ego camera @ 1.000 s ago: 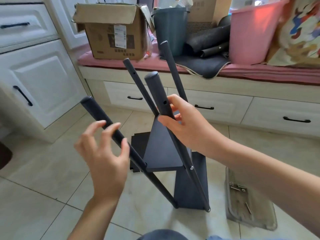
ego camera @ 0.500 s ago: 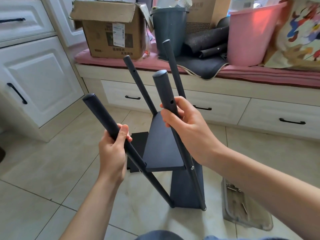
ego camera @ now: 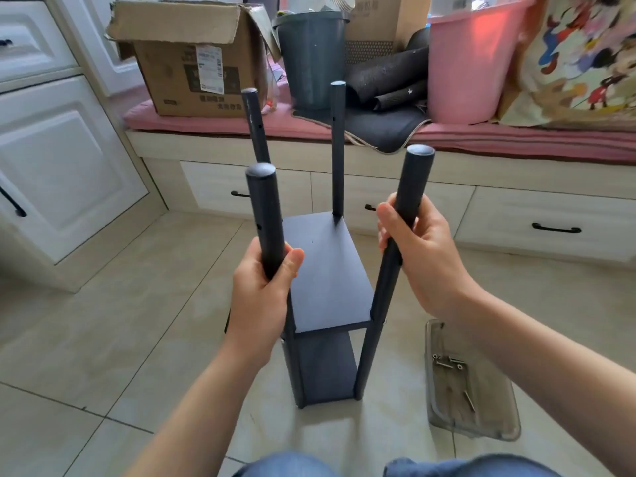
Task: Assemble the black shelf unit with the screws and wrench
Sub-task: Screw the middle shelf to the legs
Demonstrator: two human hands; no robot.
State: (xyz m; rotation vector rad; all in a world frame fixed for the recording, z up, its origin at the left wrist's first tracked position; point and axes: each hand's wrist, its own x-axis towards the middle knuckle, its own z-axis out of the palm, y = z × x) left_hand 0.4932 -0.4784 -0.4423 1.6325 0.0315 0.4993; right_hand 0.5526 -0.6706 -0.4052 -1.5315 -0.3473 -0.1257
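Black shelf unit [ego camera: 328, 270] stood upright on the tiled floor [ego camera: 103, 339], in front of the person's knees, short of the bench drawers. Two boards were fitted, four posts rose bare above the upper one.

Head view, risks (judgement):
- Upper post sections were unbraced, with no top board on. Pulling the two near posts apart or twisting them could rack the frame and strain the screw joints at the upper board [ego camera: 327, 266].
- The right near post [ego camera: 406, 215] leaned outward at its top compared with the left near post [ego camera: 266, 215]. If that joint was loose, the board could drop at that corner.
- Unit is tall and narrow, so a sideways push at post height could tip it.
- The clear tray [ego camera: 471, 383] with screws [ego camera: 447, 361] sat on the floor just right of the unit's base. A tipped unit or a swung knee could scatter them.
- Wrench: couldn't pick it out for certain.

Hands:
- Left hand [ego camera: 263, 290] was wrapped round the left near post, thumb across the front, clamped.
- Right hand [ego camera: 418, 249] was wrapped round the right near post, higher up, fingers curled behind, clamped.
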